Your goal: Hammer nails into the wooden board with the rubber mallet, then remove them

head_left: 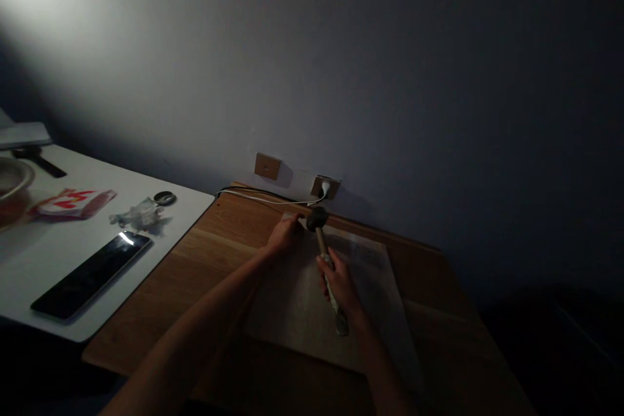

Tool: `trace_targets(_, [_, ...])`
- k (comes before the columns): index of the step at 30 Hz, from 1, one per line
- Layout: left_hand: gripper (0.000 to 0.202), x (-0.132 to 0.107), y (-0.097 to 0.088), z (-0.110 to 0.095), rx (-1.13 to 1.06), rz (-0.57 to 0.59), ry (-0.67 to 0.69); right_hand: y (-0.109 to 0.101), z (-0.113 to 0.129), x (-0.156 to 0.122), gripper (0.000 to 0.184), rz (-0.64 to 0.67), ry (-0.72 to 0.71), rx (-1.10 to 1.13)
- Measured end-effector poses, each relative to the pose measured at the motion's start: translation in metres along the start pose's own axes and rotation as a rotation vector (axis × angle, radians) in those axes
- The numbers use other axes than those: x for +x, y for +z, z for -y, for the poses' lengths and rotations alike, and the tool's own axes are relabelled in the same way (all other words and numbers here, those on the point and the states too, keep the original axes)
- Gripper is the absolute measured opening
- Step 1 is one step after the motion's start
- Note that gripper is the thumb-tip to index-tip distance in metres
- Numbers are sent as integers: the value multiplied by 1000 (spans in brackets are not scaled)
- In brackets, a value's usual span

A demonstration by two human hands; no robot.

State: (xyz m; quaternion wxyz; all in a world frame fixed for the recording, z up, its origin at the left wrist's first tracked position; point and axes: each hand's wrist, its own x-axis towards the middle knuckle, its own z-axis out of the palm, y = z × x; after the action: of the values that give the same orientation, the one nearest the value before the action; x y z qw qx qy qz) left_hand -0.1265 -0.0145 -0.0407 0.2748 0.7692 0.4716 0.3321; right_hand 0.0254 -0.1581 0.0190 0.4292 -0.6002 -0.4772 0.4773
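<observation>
My right hand is wrapped round the wooden handle of a hammer, whose dark head sits over the far corner of a pale flat board on the wooden table. My left hand rests at that same far corner of the board, fingers pinched together just left of the hammer head. Whatever the fingers pinch is too small and dim to make out.
A white desk on the left holds a dark phone, a crumpled clear wrapper, a red and white packet and a bowl. Two wall sockets sit behind, one with a white plug and cable. The room is dim.
</observation>
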Motion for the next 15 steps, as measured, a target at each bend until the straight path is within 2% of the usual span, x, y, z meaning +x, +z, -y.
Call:
trace_targets(4, [50, 1, 0, 0, 4, 11, -15, -18, -4, -26, 40, -131, 47, 125])
trace_targets(8, [51, 3, -2, 0, 8, 31, -22, -38, -26, -54, 45, -310, 112, 254])
trace_targets(12, [46, 2, -4, -3, 15, 41, -32, -52, -48, -71, 44, -397, 126, 261])
trace_targets(15, [45, 1, -5, -5, 26, 44, -34, -53, -50, -77, 45, -466, 116, 222])
